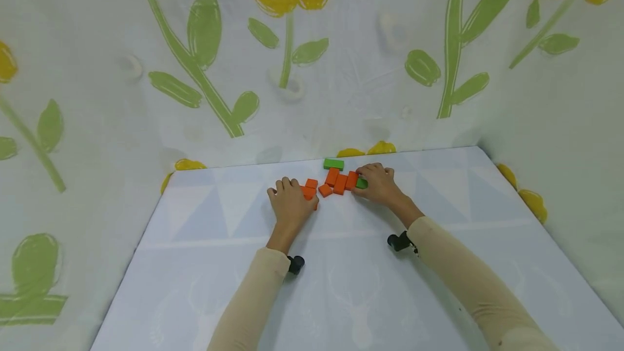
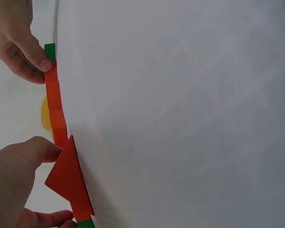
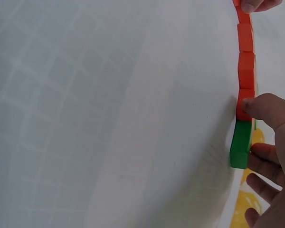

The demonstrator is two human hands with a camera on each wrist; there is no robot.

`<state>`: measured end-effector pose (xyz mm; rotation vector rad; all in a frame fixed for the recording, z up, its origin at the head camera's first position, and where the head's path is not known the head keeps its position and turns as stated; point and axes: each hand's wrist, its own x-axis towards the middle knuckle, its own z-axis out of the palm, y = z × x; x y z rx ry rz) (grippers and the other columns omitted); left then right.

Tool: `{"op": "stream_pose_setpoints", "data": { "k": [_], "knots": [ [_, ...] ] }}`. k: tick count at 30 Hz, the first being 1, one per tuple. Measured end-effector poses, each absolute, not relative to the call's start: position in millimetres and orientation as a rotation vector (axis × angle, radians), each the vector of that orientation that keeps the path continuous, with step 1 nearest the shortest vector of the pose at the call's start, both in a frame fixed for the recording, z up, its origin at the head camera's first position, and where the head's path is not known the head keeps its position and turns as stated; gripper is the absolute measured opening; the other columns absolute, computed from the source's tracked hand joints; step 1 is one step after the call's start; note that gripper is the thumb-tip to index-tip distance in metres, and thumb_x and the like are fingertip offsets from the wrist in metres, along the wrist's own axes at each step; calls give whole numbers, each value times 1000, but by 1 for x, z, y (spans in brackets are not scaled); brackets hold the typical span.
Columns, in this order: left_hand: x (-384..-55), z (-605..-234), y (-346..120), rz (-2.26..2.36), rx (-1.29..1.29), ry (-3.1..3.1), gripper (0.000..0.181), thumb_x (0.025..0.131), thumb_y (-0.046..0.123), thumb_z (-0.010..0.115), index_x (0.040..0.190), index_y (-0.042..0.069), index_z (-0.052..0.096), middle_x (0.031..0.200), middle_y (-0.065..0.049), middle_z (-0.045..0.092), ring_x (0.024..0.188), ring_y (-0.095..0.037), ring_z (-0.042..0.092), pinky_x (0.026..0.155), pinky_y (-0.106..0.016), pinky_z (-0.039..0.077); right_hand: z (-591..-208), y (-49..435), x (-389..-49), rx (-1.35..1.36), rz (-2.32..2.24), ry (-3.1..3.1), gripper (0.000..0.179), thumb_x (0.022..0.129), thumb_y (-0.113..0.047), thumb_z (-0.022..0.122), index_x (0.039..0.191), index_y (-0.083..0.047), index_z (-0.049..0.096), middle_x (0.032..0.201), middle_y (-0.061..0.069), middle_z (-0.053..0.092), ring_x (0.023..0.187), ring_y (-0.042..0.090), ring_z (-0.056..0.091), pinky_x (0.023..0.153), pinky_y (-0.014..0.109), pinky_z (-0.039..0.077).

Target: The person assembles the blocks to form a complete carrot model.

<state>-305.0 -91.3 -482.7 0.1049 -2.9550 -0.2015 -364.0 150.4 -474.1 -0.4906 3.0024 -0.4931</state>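
My left hand (image 1: pixel 291 203) curls over orange blocks (image 1: pixel 309 191) at the left end of a group on the table. In the left wrist view its thumb touches the tip of an orange triangular block (image 2: pixel 69 173); its fingers bend round the other end, by an orange and a green block (image 2: pixel 85 223). At the group's right end, my right hand (image 1: pixel 379 184) holds an orange block (image 1: pixel 351 180) between thumb and fingers. A green block (image 3: pixel 241 145) sits against that block, inside the hand, with fingers close behind it.
Between the hands lie more orange rectangular blocks (image 1: pixel 340 184) and a small tilted orange block (image 1: pixel 325 190). A green block (image 1: pixel 333 164) lies behind them, near the back edge of the white patterned table (image 1: pixel 341 270). A flower-printed curtain (image 1: pixel 351 91) hangs behind the table.
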Motion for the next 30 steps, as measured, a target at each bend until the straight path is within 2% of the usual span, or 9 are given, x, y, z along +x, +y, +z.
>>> {"op": "stream_pose_setpoints", "data": {
  "k": [6,13,19,23,30],
  "knots": [
    [-308,-479,-95,-297,166,-2980,60,87,55,64,109,-1,59,109,-18,52,109,-34,44,95,-52,32,-474,145,-368,-514,-510,2989,59,89,-38,75,137,-8,57,145,15,49,135,37,34,104,61,25],
    [-311,-472,-94,-396,91,-3070,66,80,49,79,121,0,62,114,-17,56,111,-34,44,96,-53,29,-472,145,-367,-447,-567,2935,58,90,-34,74,137,-5,56,143,16,50,134,37,34,105,60,24],
    [-307,-473,-94,-555,-5,-3069,68,80,43,82,131,5,59,124,-15,58,116,-33,42,98,-52,26,-481,147,-365,-426,-614,2901,61,90,-35,74,139,-4,54,138,16,51,132,38,36,106,61,23],
    [-297,-463,-99,-733,-141,-2987,65,80,39,81,133,10,58,131,-11,56,119,-31,41,100,-54,24,-483,148,-364,-437,-649,2892,60,90,-37,73,138,-4,55,138,15,50,131,37,36,104,59,23],
    [-260,-434,-121,-882,-483,-2966,59,79,35,81,131,15,61,130,-4,56,123,-26,41,100,-52,26,-472,156,-370,-472,-672,2974,59,87,-37,77,133,-5,56,131,13,52,127,34,38,104,58,24]
  ]
}}
